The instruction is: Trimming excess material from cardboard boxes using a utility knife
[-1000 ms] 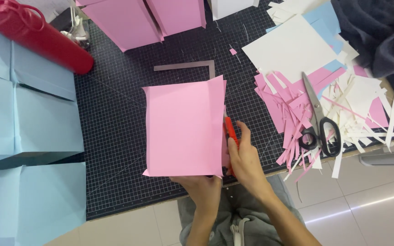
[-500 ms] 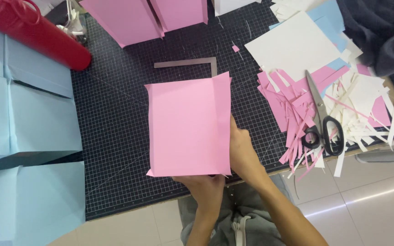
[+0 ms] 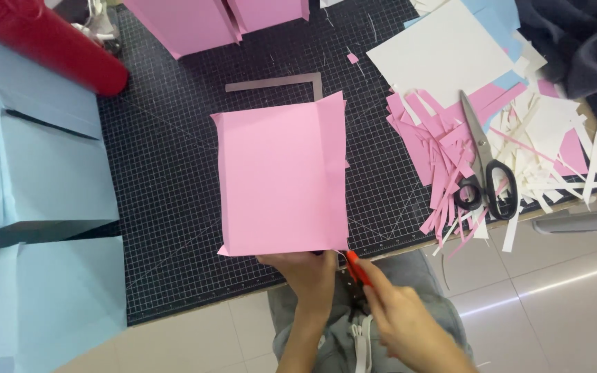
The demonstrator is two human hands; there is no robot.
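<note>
**Pink sheet held at its near edge, red tool at the corner**

A folded pink paper sheet (image 3: 281, 179) lies flat on the black gridded cutting mat (image 3: 167, 173) that covers the middle of the desk (image 3: 195, 338). The sheet has a creased flap along its right side and a narrower fold along its left.

The left hand (image 3: 305, 273) sits at the sheet's near edge; its grip is closed on the paper there, fingers tucked under the edge and mostly hidden. The right hand (image 3: 399, 318) is just beside it, its grip wrapped around a thin red-handled tool (image 3: 357, 268), whose tip meets the sheet's near right corner. What kind of tool it is cannot be told; only the red part shows.

Beyond the sheet, a grey L-shaped strip (image 3: 281, 84) lies on the mat, with a tiny pink scrap (image 3: 352, 59) near it. Two more pink folded pieces (image 3: 215, 21) sit at the far edge of the mat. To the left lie large light-blue sheets (image 3: 36, 179), partly overlapped by a red roll (image 3: 50, 45). To the right, a heap of pink and white paper strips (image 3: 443, 152) carries black-handled scissors (image 3: 485, 173), closed and well apart from both hands. A white sheet (image 3: 443, 59) lies behind the heap, and dark cloth (image 3: 575, 41) fills the far right corner.
</note>
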